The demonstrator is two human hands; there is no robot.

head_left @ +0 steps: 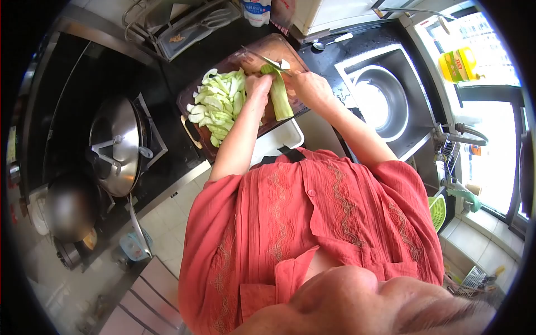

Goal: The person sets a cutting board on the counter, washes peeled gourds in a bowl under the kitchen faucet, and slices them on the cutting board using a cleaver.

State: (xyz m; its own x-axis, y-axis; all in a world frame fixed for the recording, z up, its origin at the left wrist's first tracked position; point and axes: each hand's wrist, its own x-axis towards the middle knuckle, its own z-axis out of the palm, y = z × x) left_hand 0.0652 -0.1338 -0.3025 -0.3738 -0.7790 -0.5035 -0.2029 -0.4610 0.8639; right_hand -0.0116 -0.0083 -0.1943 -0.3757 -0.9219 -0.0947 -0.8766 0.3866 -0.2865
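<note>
My right hand (312, 89) is closed around the handle of a kitchen knife (267, 60), whose blade points up and left over the cutting board (285, 49). Under the blade lies a long, pale green vegetable (281, 100), perhaps a gourd, its lower end toward my body. My left hand (259, 87) has its fingers curled against the upper part of this piece, close to the blade; the fingertips are partly hidden. Left of that hand, a heap of pale green slices (215, 100) covers the board's left side.
A white tray (279, 139) sits below the board's near edge. To the right is a sink (405, 56) with a metal basin (397, 103); a spoon (333, 42) lies behind it. A lidded pan (116, 142) stands on the left stove. A rack (192, 30) is at the back.
</note>
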